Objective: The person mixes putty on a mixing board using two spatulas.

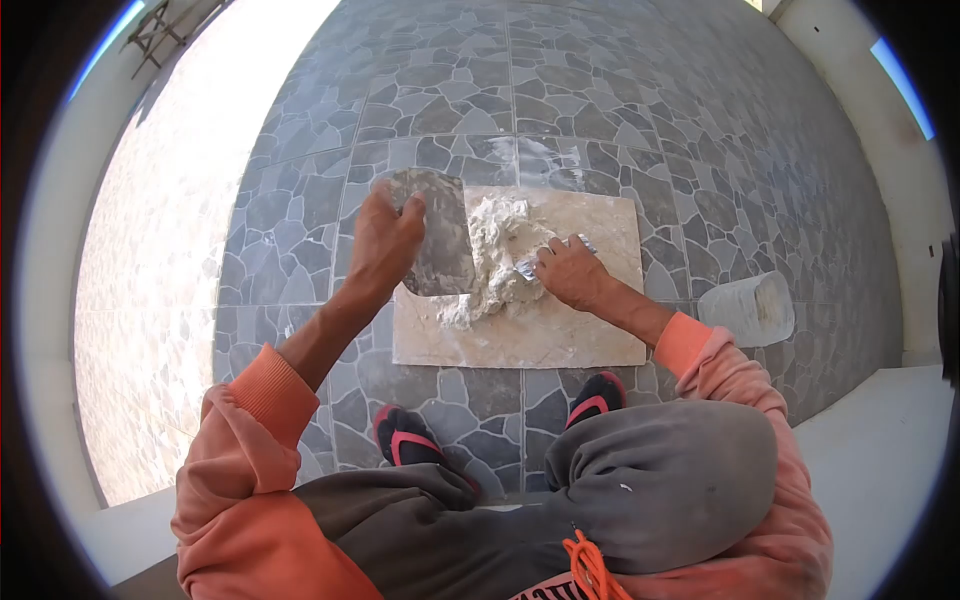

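Note:
My left hand [388, 238] is closed on the edge of a grey flat plate [440, 235] smeared with whitish residue. The plate is tilted, with its right edge against a heap of white putty-like paste [495, 255]. This paste lies across a beige tile board [590, 335] on the floor. At the heap's right side, my right hand [572, 272] is closed on a scraper [526, 268]. Shiny metal shows on both sides of the fingers; most of the tool is hidden by the hand.
A whitish plastic container [748, 310] lies to the right of the board on the stone-patterned floor [440, 100]. My feet in black and red flip-flops [408, 437] are just in front of the board. Bright sunlit floor [150, 280] runs along the left, with walls at both sides.

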Demonstrator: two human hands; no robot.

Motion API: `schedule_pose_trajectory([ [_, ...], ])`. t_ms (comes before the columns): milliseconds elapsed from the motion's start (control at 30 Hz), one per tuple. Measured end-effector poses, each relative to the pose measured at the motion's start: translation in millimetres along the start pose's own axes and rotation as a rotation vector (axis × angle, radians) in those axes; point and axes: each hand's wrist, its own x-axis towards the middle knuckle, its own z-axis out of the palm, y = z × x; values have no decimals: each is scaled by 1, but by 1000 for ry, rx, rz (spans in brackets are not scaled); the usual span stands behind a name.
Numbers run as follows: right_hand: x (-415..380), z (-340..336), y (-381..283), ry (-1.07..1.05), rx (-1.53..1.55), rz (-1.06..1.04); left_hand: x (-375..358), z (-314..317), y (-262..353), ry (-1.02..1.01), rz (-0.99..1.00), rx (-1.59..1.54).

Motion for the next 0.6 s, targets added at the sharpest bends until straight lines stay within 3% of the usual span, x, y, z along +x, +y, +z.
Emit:
schedule_pose_trajectory([
  [133,12,-35,14,157,-115,134,-2,10,-36,-31,31,-81],
  [267,23,27,1,70,-75,40,-14,18,-64,-65,-25,26],
  [367,2,12,9,99,-18,-12,-21,21,-74,-64,-31,-9],
  [500,-26,-12,12,34,-67,157,-20,25,-86,-109,-63,89],
  [600,-49,52,-22,34,-69,148,-23,29,-71,-153,-85,36],
])
